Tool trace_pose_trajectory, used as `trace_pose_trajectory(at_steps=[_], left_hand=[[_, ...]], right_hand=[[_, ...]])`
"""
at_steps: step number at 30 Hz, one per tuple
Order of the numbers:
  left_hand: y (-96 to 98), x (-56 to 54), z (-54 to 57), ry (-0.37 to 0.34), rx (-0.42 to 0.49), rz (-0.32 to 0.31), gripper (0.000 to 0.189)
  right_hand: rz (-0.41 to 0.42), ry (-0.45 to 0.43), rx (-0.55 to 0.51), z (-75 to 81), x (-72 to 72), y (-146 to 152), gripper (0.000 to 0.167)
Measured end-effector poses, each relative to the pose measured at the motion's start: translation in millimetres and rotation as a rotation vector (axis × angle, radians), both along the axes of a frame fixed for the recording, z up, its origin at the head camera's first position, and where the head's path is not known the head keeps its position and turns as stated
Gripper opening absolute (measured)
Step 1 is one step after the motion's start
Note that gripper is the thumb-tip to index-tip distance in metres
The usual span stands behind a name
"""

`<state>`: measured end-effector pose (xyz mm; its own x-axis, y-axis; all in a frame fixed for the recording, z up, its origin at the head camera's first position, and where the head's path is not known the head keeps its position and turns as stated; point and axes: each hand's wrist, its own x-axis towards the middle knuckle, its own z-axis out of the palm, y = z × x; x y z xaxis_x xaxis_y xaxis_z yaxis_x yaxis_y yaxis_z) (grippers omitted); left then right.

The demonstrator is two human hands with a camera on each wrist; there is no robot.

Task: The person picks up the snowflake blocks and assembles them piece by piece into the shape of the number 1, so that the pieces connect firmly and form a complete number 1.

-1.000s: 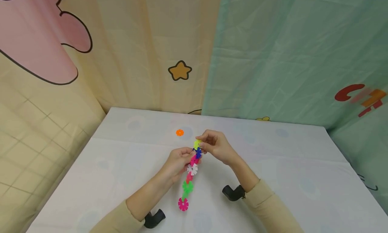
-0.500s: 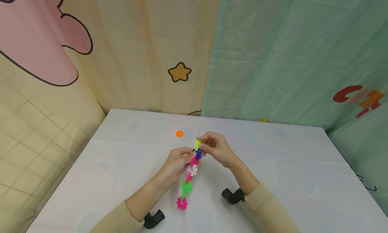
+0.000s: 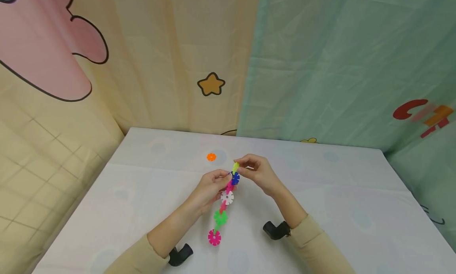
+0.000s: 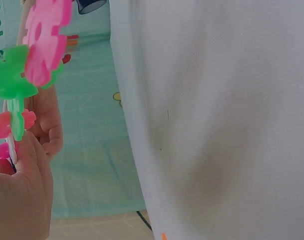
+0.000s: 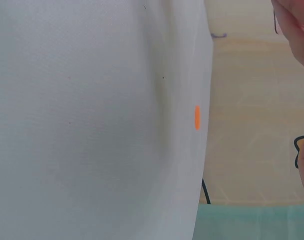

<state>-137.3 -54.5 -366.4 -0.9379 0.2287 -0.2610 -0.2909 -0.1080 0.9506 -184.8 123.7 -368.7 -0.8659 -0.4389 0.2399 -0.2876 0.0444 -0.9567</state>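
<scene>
A chain of slotted plastic snowflake discs hangs toward the camera in the head view, with a pink disc at its lower end, then green, a small pinkish-red one, white, magenta and blue. My left hand pinches the chain near the blue and magenta discs. At the top, my right hand pinches a yellow disc, seen nearly edge-on and right against the blue one. In the left wrist view the chain's green disc stands close beyond the left hand's fingers.
An orange disc lies on the white-covered table beyond the hands. Black curved camera mounts sit at both wrists. Printed curtains rise behind the table's far edge.
The yellow disc has turned from facing the camera to nearly edge-on. My right hand has shifted slightly right, and the chain's upper end has moved a little up and right.
</scene>
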Motion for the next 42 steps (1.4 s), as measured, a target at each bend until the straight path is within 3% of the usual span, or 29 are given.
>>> trace_pose_trajectory(at_steps=[12,15,20,23,33,42], left_hand=[[1.7,0.0,6.7,-0.046,0.019,0.002,0.033],[1.1,0.2,6.0,-0.021,-0.004,-0.039,0.035],[-0.8,2.1,4.2,0.082,-0.107,-0.148,0.045],[-1.4,2.8,3.8,0.12,-0.138,-0.174,0.047],[-1.8,3.1,3.9,0.175,-0.123,-0.187,0.044],[-2.0,3.9,2.0,0.215,-0.143,-0.152,0.042]], right_hand=[[0.029,-0.008,-0.03,-2.0,2.6,-0.2,0.021],[0.025,-0.001,-0.02,-4.2,2.5,-0.4,0.021],[0.049,0.001,0.002,-6.0,3.2,-1.0,0.021],[0.062,-0.006,0.007,-6.0,3.7,-1.3,0.022],[0.09,-0.005,-0.03,-6.9,2.1,-0.4,0.022],[0.023,-0.037,0.014,-6.6,0.1,2.0,0.024]])
